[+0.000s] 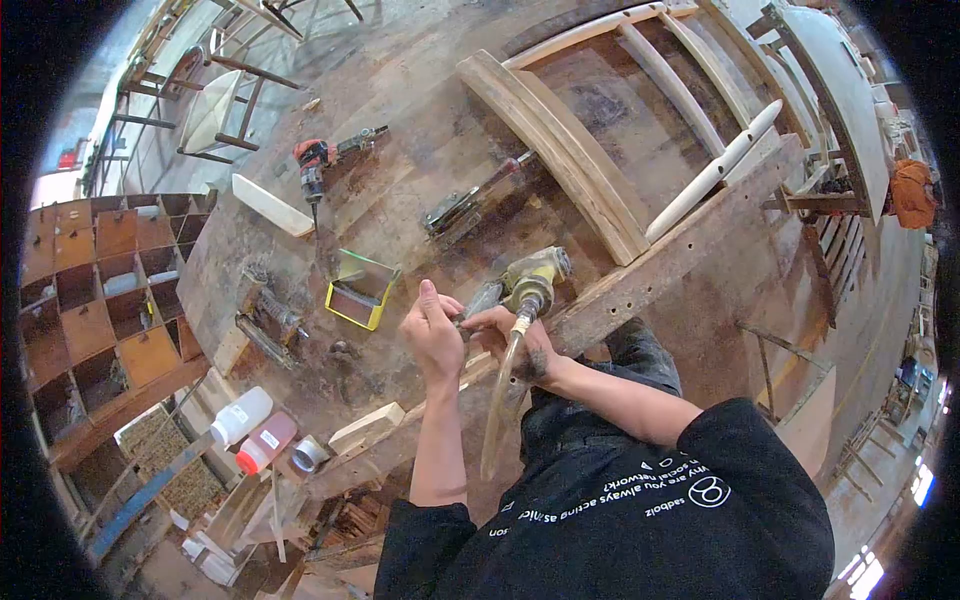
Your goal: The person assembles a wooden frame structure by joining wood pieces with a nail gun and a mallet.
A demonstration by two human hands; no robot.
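Note:
My right hand (522, 345) is closed around the lower part of a yellow-green air tool (535, 280), near the bench's front edge. From the tool a clear hose (503, 390) hangs down across my right hand. Close beside it on the left, my left hand (435, 330) has its thumb raised and its fingers curled together at the tool's grey metal end (484, 299). Something small and dark shows at the fingertips of both hands, too little to name. On the workbench (400, 225) ahead lies a yellow-edged open box (375, 316).
A red-and-black power drill (315, 165), a second air tool (475, 200) and another tool (270, 315) lie on the bench. Curved wooden frame parts (560, 150) rest at right. Two plastic bottles (268, 443) stand lower left, beside a pigeonhole cabinet (105, 260).

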